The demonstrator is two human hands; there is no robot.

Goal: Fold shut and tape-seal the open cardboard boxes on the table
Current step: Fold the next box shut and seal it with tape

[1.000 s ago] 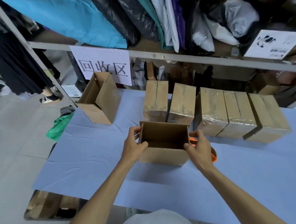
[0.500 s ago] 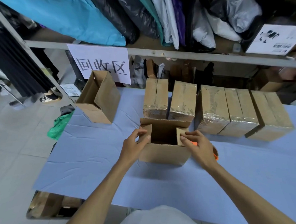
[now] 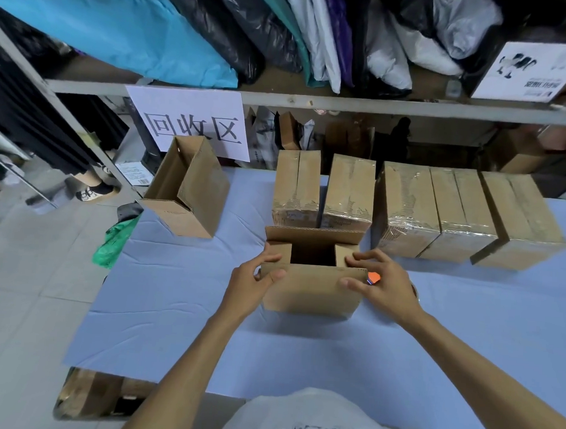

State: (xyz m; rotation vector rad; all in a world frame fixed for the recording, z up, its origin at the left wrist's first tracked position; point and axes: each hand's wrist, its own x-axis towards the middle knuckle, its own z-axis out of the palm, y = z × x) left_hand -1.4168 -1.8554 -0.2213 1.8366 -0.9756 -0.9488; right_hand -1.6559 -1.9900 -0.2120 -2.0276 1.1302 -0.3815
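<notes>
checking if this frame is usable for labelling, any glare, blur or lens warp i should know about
Head view: wide-angle warp bows the shelf rail and the table edges; light is soft and even, with only a faint shadow under the open box; tape on the sealed boxes shows mild glare; left hand and right hand on the flaps are sharp, no motion blur.

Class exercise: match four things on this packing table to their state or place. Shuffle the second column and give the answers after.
1 near box
2 far-left box
3 back row of boxes
4 orange object

A taped shut
B end flaps folded in, long flaps not closed
C mostly hidden behind the right hand
D wide open, no hand on it

Pairs: 1-B, 2-D, 3-A, 4-C
</notes>
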